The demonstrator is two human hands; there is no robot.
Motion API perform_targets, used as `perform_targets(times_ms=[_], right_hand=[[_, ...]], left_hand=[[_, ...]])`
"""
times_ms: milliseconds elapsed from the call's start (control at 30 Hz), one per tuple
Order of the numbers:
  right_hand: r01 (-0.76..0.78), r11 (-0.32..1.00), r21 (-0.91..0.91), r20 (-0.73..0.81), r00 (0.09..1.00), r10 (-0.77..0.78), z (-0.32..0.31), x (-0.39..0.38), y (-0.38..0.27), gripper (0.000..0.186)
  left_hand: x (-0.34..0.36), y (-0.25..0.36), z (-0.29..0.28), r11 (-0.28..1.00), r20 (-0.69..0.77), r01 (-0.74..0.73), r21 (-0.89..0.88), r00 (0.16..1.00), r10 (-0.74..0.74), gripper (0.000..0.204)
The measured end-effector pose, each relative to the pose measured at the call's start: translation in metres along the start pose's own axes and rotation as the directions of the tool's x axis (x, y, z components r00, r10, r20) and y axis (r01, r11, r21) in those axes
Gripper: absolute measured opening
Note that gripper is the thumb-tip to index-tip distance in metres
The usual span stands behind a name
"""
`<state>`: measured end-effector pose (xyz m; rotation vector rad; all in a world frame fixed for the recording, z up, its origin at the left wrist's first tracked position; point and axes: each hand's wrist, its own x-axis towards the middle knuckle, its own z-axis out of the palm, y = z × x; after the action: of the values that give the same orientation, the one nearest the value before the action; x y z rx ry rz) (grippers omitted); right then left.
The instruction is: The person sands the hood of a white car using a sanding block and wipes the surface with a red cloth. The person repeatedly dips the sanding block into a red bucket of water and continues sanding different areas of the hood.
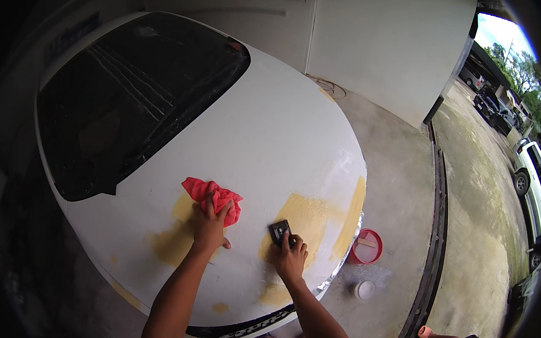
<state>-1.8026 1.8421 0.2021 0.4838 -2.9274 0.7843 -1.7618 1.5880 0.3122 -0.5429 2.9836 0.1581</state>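
Observation:
A white car's hood (272, 138) spreads beneath both hands, with yellowish filler patches on its paint. My left hand (209, 227) grips a crumpled red cloth (224, 194) against the hood, its thumb held out to the side. Part of the cloth is covered by the fingers. In my right hand (292, 257) is a small black sanding block (278, 229), resting flat at the left edge of a large filler patch (307, 213). Another filler patch (172, 245) lies below and left of the cloth, partly in shadow.
On the floor right of the bumper stand a red bucket (379, 249) with a stick in it and a small white tub (364, 290). A dark floor track (438, 229) runs beyond them. Another person's legs and pink footwear (425, 332) show at lower right. Behind the car rises a wall (383, 52).

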Motion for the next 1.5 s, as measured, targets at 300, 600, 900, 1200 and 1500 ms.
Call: perform_targets(times_ms=[300,600,900,1200,1500], right_hand=[[0.240,0.958,0.158,-0.157,0.964,-0.215,-0.016,0.055,0.032,0.051],[0.431,0.885,0.175,-0.034,0.901,-0.432,-0.036,0.092,0.078,0.060],[0.423,0.886,0.188,0.012,0.901,-0.433,-0.047,0.087,0.071,0.064],[0.473,0.879,-0.059,0.120,0.877,-0.464,-0.047,0.041,0.042,0.058],[0.425,0.905,-0.007,-0.023,0.905,-0.425,-0.037,-0.005,0.009,0.057]], left_hand=[[-0.005,0.002,0.003,0.997,-0.026,0.032,0.076,0.999,-0.031,0.146],[-0.002,0.002,-0.001,0.998,0.020,0.034,0.046,0.999,-0.035,0.146],[0.001,-0.001,0.003,0.997,-0.047,-0.006,0.074,0.999,0.010,0.147],[0.000,0.000,0.004,0.990,-0.029,-0.009,0.140,1.000,0.013,0.144],[0.005,0.001,0.000,0.994,-0.044,-0.012,0.108,0.999,0.017,0.142]])
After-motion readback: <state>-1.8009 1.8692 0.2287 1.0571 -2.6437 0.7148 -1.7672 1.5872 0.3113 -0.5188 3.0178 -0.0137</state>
